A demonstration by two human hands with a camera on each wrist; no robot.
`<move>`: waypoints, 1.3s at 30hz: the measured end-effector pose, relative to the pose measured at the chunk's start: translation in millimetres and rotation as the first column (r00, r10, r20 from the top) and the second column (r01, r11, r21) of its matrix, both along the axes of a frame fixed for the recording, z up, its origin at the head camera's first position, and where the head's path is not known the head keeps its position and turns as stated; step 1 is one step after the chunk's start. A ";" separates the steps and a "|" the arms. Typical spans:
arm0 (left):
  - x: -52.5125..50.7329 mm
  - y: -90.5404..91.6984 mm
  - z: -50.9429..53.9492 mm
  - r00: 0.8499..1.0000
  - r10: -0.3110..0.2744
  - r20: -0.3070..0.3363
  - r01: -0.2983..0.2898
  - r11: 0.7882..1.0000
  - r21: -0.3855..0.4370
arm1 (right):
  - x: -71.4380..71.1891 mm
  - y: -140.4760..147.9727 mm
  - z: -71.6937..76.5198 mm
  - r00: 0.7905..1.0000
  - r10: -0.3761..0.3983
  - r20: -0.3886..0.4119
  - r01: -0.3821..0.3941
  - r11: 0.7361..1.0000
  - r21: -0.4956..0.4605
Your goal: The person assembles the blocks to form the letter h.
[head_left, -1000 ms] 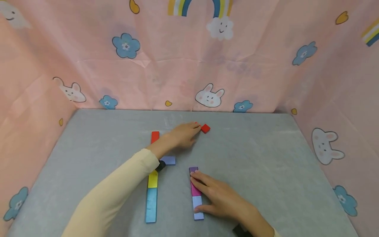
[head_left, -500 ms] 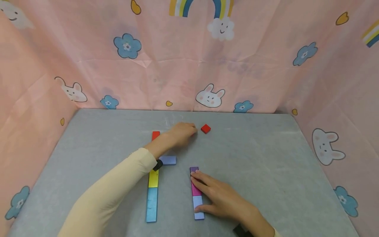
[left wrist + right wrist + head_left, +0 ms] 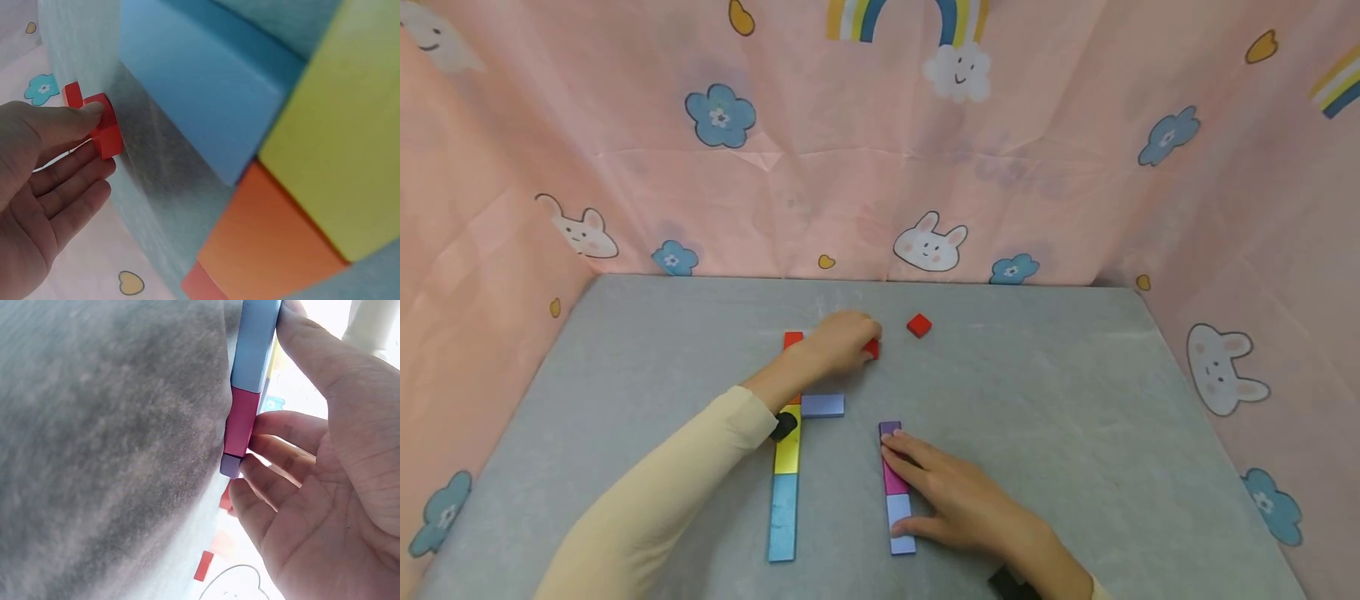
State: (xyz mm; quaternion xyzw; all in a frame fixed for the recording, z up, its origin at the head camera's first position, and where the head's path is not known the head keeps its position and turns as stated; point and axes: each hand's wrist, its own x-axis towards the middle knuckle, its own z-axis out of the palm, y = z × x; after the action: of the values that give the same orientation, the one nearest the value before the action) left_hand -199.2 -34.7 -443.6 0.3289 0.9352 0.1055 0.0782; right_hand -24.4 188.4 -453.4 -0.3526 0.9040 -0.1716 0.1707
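Observation:
My left hand pinches a small red block between thumb and fingers, above the far part of the table. Under that forearm runs a left row with a red block, an orange block, a yellow block and a blue block. A periwinkle block sticks out rightward from this row. My right hand rests its fingertips and thumb along a second row: a purple block, a magenta block and a light blue block.
Another red block lies alone at the far middle of the grey table. A pink patterned curtain encloses the back and sides. Dark wrist cameras sit on both wrists.
My left hand has drawn back leftward and slightly nearer, away from the lone red block, bringing the pinched red block along. My right hand stays on its row.

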 end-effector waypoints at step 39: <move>67.0 -21.1 4.9 0.998 -0.047 0.032 0.043 0.991 0.129 | -1.1 0.1 -3.2 0.999 0.004 -0.037 -0.004 1.000 -0.010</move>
State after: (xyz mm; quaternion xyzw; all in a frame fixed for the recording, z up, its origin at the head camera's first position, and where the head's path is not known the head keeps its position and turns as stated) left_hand -132.2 -55.8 -438.7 0.3524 0.9172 0.1695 0.0756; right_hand -25.5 188.5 -456.6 -0.3584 0.9053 -0.1694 0.1524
